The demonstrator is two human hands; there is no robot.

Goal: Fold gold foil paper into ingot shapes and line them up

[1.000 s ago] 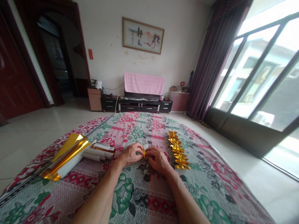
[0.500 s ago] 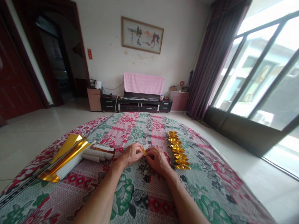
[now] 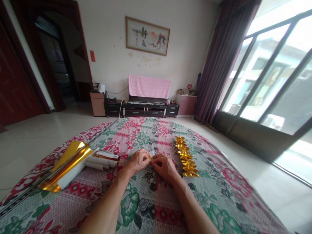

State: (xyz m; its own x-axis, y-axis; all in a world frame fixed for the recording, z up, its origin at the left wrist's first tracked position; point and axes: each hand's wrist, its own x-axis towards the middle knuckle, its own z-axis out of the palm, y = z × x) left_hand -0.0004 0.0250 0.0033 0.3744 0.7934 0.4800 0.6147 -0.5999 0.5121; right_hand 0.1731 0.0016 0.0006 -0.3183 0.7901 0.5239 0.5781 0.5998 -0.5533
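Over the middle of the cloth-covered table, my left hand [image 3: 139,160] and my right hand [image 3: 164,165] pinch a small piece of gold foil paper [image 3: 150,158] between them. Its pale side shows at the top, and most of it is hidden by my fingers. To the right stands a row of folded gold paper ingots [image 3: 186,159], several of them lined up one behind another. Left of my hands lie a stack of gold foil sheets [image 3: 71,167] with white backs and several rolled white-backed papers [image 3: 97,162].
A flowered cloth [image 3: 143,130] covers the round table. Beyond it, a low black cabinet [image 3: 148,110] stands against the wall, with a pink cloth [image 3: 149,86] draped above it. Purple curtains [image 3: 209,74] and a large window [image 3: 265,74] are on the right.
Both hands stay nearly in place, still pinching the gold foil paper, with only slight finger movement. The whole view shifts a little. The row of ingots looks the same.
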